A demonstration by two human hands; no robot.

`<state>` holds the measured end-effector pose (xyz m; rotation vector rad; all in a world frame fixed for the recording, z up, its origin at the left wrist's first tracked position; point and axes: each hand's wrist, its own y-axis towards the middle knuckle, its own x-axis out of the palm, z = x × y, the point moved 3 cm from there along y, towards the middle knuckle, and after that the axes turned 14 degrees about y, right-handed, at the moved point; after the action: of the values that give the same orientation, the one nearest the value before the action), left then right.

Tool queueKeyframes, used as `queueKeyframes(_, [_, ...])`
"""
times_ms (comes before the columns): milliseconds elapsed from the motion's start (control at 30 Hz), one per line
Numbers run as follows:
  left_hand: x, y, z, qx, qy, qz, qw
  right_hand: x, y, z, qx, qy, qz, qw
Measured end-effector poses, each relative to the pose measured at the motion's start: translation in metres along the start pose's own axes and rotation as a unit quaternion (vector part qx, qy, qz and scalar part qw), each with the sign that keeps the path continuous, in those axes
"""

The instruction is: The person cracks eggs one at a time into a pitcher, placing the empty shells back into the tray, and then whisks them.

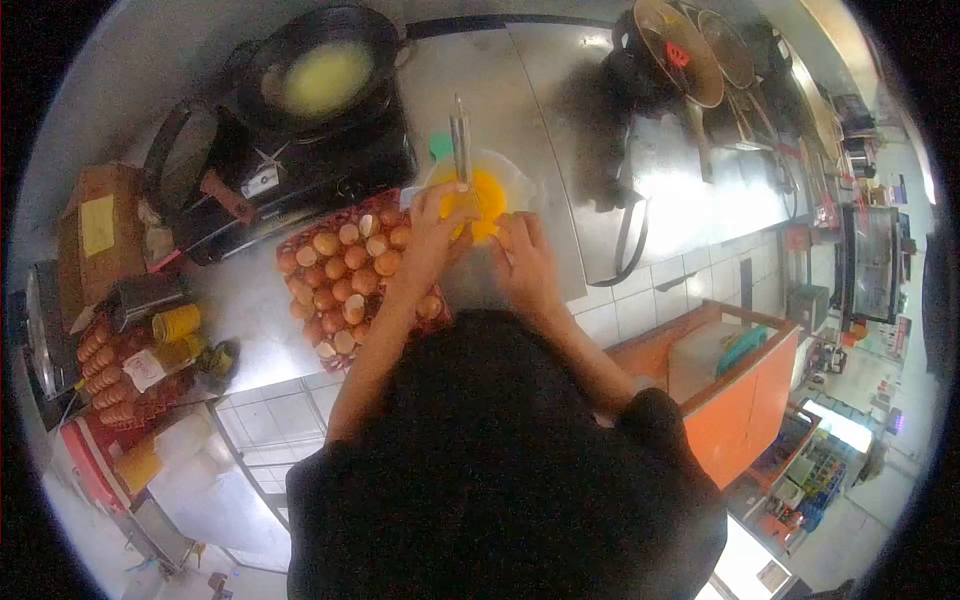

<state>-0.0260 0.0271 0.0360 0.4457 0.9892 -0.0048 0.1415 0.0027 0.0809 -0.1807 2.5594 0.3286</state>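
A bowl [520,188] with bright yellow-orange egg yolk [487,192] in it stands on the steel counter in front of me. A whisk [460,140] leans in it, its metal handle pointing away from me. My left hand [432,228] is at the bowl's left side beside the whisk, fingers curled in over the yolk. On the right rim, my right hand [530,262] has its fingertips pinched together. Whatever either hand holds is too small or hidden to make out. Left of the bowl, a red egg tray [432,310] carries many brown eggshells [342,290], several visibly broken open.
A black wok [385,45] with pale yellow liquid [328,78] sits on the stove [340,160] at back left. Pans [680,50] stand at back right. More eggs [105,370] and a yellow-labelled jar [177,323] are far left. An orange cabinet [740,420] stands at my right.
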Motion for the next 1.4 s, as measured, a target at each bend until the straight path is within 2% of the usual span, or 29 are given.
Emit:
queueKeyframes(100, [0.003, -0.001, -0.002, 0.004, 0.014, 0.01, 1.0, 0.007, -0.002, 0.006, 0.038, -0.032, -0.02, 0.999])
queueKeyframes(167, [0.006, -0.001, -0.004, 0.009, 0.004, 0.013, 1.0, 0.006, 0.002, 0.004, 0.038, -0.031, -0.022, 0.999])
queueKeyframes(267, [0.003, 0.0, -0.004, 0.008, -0.009, 0.008, 1.0, -0.001, 0.005, -0.001, 0.005, 0.014, 0.024, 1.0])
queueKeyframes(367, [0.001, -0.002, 0.0, 0.002, -0.013, -0.007, 1.0, 0.005, 0.005, 0.01, 0.033, -0.03, -0.019, 0.999])
queueKeyframes(467, [-0.008, 0.004, 0.004, 0.006, -0.013, 0.001, 1.0, -0.002, 0.009, 0.006, 0.031, -0.003, 0.001, 1.0])
queueKeyframes(567, [-0.017, 0.012, 0.008, 0.023, -0.073, 0.002, 0.997, -0.011, 0.028, 0.012, -0.022, 0.077, -0.041, 0.996])
queueKeyframes(667, [-0.019, 0.024, 0.004, 0.059, -0.158, -0.051, 0.984, -0.012, 0.044, 0.029, 0.088, 0.247, -0.133, 0.956])
queueKeyframes(700, [-0.02, 0.029, 0.002, 0.074, -0.185, -0.075, 0.977, -0.014, 0.049, 0.03, 0.124, 0.254, -0.174, 0.943])
queueKeyframes(767, [-0.027, 0.037, -0.002, 0.087, -0.164, -0.056, 0.981, -0.018, 0.059, 0.023, 0.195, 0.267, -0.256, 0.908])
queueKeyframes(867, [-0.037, 0.042, -0.001, 0.094, -0.139, -0.032, 0.985, -0.018, 0.068, 0.016, 0.25, 0.341, -0.283, 0.861])
queueKeyframes(967, [-0.036, 0.042, 0.0, 0.066, -0.138, -0.028, 0.988, -0.013, 0.07, 0.028, 0.228, 0.421, -0.307, 0.823])
queueKeyframes(1100, [-0.033, 0.04, 0.003, 0.011, -0.111, 0.01, 0.994, -0.017, 0.083, 0.022, 0.142, 0.292, -0.292, 0.9])
queueKeyframes(1167, [-0.024, 0.035, 0.008, -0.05, -0.158, 0.021, 0.986, -0.012, 0.086, 0.034, 0.089, 0.234, -0.284, 0.926])
queueKeyframes(1200, [-0.02, 0.033, 0.009, -0.079, -0.18, 0.026, 0.98, -0.011, 0.087, 0.034, 0.096, 0.222, -0.29, 0.926])
queueKeyframes(1400, [-0.012, 0.029, 0.018, -0.071, -0.136, 0.07, 0.986, -0.009, 0.089, 0.025, 0.117, 0.133, -0.296, 0.939])
